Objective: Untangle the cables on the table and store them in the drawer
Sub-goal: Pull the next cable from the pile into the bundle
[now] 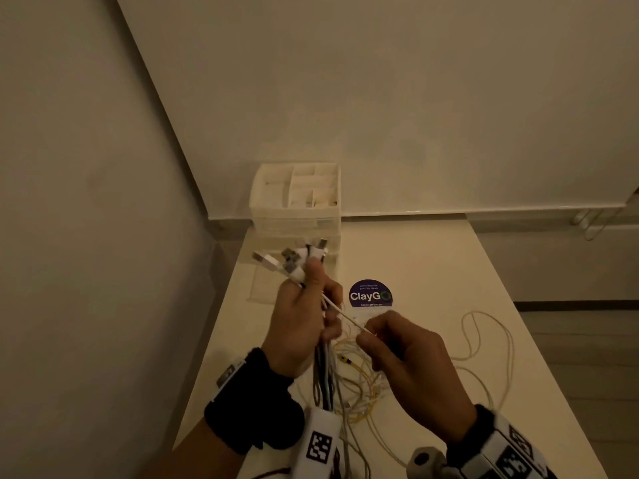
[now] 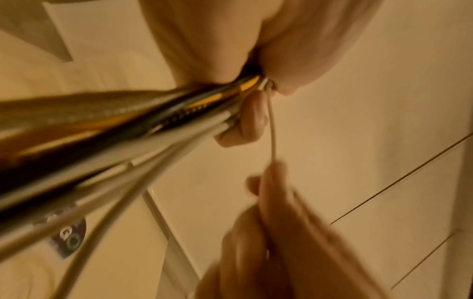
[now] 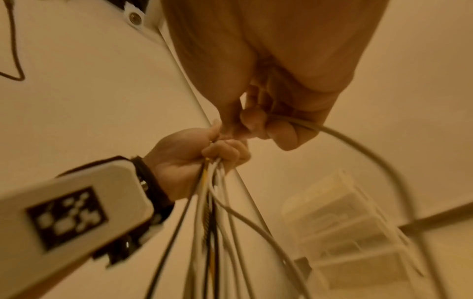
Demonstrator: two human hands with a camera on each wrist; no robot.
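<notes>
My left hand [image 1: 304,319] [image 3: 204,149] grips a bundle of cables [image 1: 323,375] [image 2: 128,129] [image 3: 212,222] above the table, with several white and grey plug ends [image 1: 294,261] sticking up past the thumb. The strands are white, grey, black and yellow. One thin white cable [image 1: 342,312] [image 2: 272,125] runs taut from that fist to my right hand [image 1: 404,354] [image 2: 276,232], which pinches it just to the right. In the right wrist view the pinched cable [image 3: 358,145] curves away downward. A white drawer unit [image 1: 295,202] [image 3: 358,232] stands at the table's far left, its lowest drawer [image 1: 257,288] pulled out.
Loose pale and yellow cables [image 1: 484,340] lie looped over the white table [image 1: 432,257] below and right of my hands. A round purple ClayGo sticker [image 1: 370,294] [image 2: 69,238] sits beyond them. Walls close the left and far sides; the table's right edge drops to the floor.
</notes>
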